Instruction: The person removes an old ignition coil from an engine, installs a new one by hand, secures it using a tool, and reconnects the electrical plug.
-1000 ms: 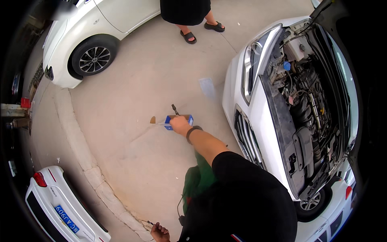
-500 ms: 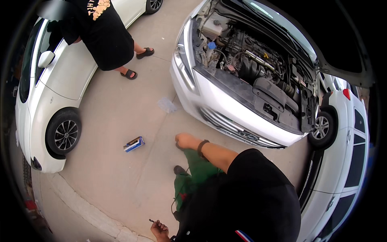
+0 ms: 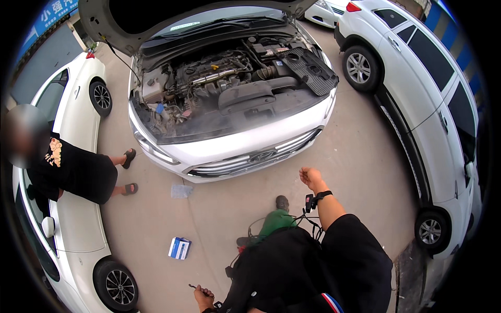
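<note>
My left hand (image 3: 204, 298), low in the picture, is closed on a small dark slim tool (image 3: 192, 286) with a bent tip; its exact kind is too small to make out. My right hand (image 3: 311, 178) hangs in front of the white car's grille (image 3: 255, 155), apart from it, fingers curled in. Whatever it may hold is hidden. A dark band with a small box circles that wrist. Ahead stands the white car with its hood raised (image 3: 112, 34), baring the engine (image 3: 211, 70). A black plastic cover (image 3: 308, 70) lies over the engine bay's right side.
A blue and white box (image 3: 180, 248) and a clear plastic bag (image 3: 181, 191) lie on the concrete. A person in black (image 3: 78, 169) stands beside a white car (image 3: 78, 224) on the left. A white SUV (image 3: 417, 104) is parked on the right. Dark cables (image 3: 308, 216) hang at my waist.
My view has swung right and up, so the open-hood car now sits mid-picture. My right hand has swung forward and right; the left still grips the small dark tool.
</note>
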A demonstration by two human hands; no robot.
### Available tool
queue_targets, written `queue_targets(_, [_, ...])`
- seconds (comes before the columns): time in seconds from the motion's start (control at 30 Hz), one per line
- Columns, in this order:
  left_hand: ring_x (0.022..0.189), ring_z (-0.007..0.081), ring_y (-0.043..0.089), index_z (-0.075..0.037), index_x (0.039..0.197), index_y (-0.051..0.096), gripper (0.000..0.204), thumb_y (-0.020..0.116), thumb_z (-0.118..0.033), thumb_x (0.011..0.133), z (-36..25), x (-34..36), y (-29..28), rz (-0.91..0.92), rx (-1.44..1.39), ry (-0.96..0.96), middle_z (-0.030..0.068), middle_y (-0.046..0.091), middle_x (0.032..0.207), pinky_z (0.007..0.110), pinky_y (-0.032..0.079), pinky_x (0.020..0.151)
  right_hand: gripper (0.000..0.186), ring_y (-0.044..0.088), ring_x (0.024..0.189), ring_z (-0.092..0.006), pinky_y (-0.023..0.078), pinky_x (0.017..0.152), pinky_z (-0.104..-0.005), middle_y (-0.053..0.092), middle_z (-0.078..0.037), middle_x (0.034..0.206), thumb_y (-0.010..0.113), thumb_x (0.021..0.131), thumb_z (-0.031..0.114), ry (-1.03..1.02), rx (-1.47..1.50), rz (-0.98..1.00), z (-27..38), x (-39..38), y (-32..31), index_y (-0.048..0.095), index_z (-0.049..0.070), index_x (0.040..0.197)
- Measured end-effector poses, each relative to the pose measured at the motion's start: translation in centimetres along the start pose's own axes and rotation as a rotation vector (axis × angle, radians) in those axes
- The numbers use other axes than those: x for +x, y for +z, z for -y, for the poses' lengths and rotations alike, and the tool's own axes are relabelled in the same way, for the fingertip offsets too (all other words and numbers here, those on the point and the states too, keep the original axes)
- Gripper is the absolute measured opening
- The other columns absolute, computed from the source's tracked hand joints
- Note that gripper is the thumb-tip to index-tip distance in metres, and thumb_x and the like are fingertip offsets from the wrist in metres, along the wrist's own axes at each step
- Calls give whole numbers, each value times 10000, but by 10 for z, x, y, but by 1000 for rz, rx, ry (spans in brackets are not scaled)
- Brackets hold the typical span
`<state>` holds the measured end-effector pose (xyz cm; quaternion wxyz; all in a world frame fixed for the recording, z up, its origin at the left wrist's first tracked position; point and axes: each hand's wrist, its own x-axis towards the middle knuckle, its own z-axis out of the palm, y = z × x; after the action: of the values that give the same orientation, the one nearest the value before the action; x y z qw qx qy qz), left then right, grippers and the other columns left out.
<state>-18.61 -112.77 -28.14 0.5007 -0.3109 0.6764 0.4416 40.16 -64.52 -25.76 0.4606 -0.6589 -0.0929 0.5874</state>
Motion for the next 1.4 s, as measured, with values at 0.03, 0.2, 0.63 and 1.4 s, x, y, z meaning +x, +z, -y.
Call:
queue_targets(0.03, [505, 166, 389, -174, 703, 443, 397, 514, -405, 1018, -6, -4, 35, -1, 29, 18, -21, 417, 594, 314, 300, 475, 110, 669, 758, -155, 574, 679, -272, 707, -50, 903, 596, 975, 112, 35, 117, -26, 1, 9, -35, 665, 57, 1040])
queue_targets(0.2, [541, 197, 428, -173, 708, 446, 412, 468, -395, 1054, -6, -22, 143, 122, 89, 157, 13, 451, 621, 337, 327, 496, 123, 637, 694, -97, 531, 618, -220, 682, -3, 811, 519, 983, 76, 152, 415, -118, -9, 52, -163, 639, 67, 959])
queue_targets(0.63, [586, 166, 519, -53, 1094, 634, 164, 522, -97, 982, 67, -64, 294, -38, 181, 300, 48, 613, 785, 311, 384, 498, 136, 605, 674, -98, 516, 615, -211, 661, 5, 786, 516, 993, 87, 182, 481, -128, 87, 123, -270, 639, 65, 940])
queue_targets(1.4, [791, 274, 639, 44, 908, 719, 439, 695, -395, 925, -149, -26, 648, 31, 746, 878, 137, 707, 818, 407, 491, 766, 162, 594, 633, -81, 531, 569, -198, 655, 20, 781, 533, 1013, 109, 60, 500, -416, 159, 95, -190, 633, 82, 889])
